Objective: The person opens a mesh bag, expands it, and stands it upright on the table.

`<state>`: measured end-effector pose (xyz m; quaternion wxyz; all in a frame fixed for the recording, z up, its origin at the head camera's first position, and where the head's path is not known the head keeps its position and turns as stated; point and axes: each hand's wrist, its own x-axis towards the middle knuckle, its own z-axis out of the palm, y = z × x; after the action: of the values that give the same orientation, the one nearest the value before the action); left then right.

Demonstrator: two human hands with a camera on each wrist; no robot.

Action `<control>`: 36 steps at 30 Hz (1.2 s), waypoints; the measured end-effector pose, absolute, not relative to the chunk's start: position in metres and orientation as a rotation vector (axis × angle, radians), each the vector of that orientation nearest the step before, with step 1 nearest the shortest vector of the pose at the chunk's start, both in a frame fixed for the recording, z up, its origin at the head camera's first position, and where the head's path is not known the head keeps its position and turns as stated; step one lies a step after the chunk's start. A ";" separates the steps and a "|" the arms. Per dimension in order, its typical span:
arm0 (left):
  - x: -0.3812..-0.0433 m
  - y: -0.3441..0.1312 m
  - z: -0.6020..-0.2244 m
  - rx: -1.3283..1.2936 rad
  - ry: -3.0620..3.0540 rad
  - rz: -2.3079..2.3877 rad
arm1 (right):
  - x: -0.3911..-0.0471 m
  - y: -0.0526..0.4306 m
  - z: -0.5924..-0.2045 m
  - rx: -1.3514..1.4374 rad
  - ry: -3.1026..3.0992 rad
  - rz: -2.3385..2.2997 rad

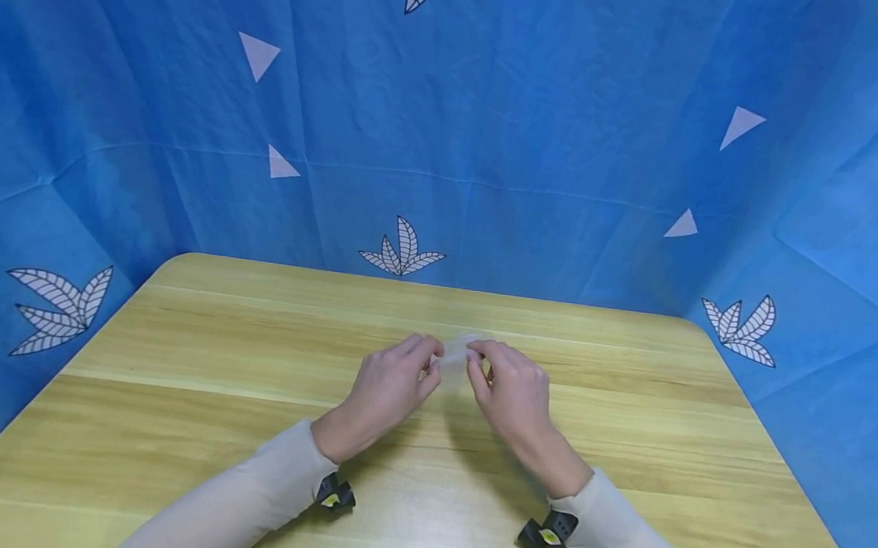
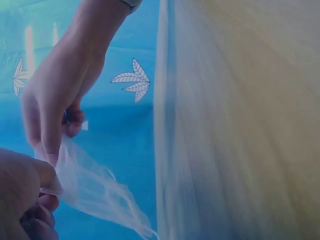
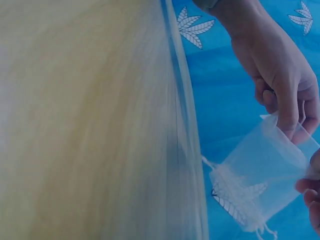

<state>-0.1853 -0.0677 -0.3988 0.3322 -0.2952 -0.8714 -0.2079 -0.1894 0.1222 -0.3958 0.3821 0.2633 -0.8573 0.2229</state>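
Note:
Between both hands, above the table, hangs a sheer white drawstring pouch. My left hand pinches its upper edge on the left side with thumb and fingertips. On the right side, my right hand pinches the same edge. In the right wrist view the see-through pouch hangs with its gathered, corded end toward the tabletop, short cord ends sticking out at both sides. The left wrist view shows the thin mesh pouch creased below the fingers. Nothing shows inside it.
A light wood-grain table with rounded far corners lies under the hands. Blue cloth printed with white leaves and triangles hangs behind it and at both sides. Dark wrist cameras are strapped at both sleeves, low over the table.

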 end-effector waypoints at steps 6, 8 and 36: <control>-0.184 -0.065 -0.398 -0.836 -2.220 -0.552 | -0.187 0.123 -0.396 0.635 -2.291 0.483; -0.184 -0.065 -0.398 -0.857 -2.197 -0.545 | -0.187 0.123 -0.396 0.628 -2.317 0.474; -0.180 -0.060 -0.401 -0.974 -2.149 -0.580 | -0.190 0.129 -0.387 0.524 -2.582 0.494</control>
<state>-0.1799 -0.0602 -0.4005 0.3485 -0.3759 -0.8289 -0.2238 -0.1900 0.1293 -0.3872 0.2283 0.1905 -0.9378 0.1794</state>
